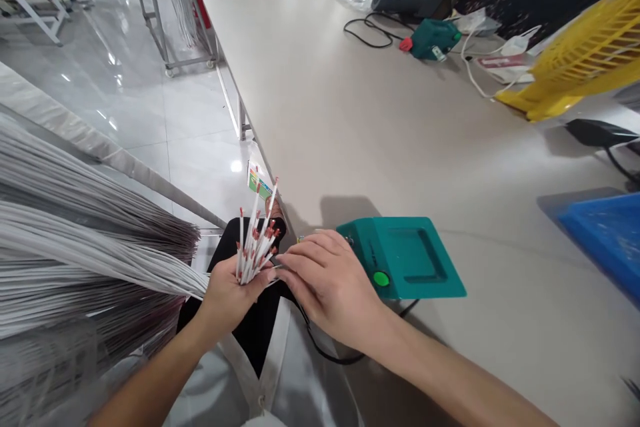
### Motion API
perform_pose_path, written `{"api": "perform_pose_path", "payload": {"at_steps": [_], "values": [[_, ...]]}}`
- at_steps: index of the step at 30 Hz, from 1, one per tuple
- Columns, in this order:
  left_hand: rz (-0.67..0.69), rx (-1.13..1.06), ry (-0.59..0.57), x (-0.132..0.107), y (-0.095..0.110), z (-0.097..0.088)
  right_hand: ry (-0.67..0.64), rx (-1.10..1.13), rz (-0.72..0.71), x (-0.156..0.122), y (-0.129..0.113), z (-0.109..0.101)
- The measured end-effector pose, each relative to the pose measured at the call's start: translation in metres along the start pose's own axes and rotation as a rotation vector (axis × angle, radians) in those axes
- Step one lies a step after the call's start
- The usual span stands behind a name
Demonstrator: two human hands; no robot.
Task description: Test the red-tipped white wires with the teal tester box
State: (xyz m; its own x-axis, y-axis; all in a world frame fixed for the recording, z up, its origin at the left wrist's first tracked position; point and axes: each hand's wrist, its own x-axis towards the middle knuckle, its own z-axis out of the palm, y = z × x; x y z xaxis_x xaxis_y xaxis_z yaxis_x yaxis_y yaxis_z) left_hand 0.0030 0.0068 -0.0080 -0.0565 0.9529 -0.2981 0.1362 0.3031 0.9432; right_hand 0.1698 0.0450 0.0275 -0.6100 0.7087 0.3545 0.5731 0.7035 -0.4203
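White red-tipped wires (255, 240) fan upright from left hand (227, 293).

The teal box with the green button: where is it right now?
In the head view the teal box sits on the white table near its front edge, just right of the right hand, with the blue bin farther right.

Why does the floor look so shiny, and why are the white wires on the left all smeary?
In the head view, ceiling lights bounce off the glossy floor as bright glare spots; the wire bundle at the frame's left edge is stretched and blurred by the wide lens, while the wire tips in the left hand look sharp; the green box throws a soft shadow.
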Motion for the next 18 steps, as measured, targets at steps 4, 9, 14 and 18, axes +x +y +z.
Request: {"api": "perform_pose_path", "payload": {"at_steps": [4, 9, 14, 18], "values": [[0.026, 0.002, -0.121, 0.000, 0.000, -0.001, 0.050, 0.173, 0.029, 0.007, -0.004, 0.015], [0.006, -0.079, -0.197, 0.002, 0.002, -0.008, 0.139, 0.226, 0.078, 0.008, -0.006, 0.020], [-0.019, -0.278, -0.095, 0.007, 0.000, -0.012, 0.165, 0.229, 0.102, 0.005, -0.007, 0.018], [0.017, -0.327, 0.225, 0.008, -0.002, -0.007, 0.138, 0.211, 0.110, 0.003, -0.006, 0.020]]}}
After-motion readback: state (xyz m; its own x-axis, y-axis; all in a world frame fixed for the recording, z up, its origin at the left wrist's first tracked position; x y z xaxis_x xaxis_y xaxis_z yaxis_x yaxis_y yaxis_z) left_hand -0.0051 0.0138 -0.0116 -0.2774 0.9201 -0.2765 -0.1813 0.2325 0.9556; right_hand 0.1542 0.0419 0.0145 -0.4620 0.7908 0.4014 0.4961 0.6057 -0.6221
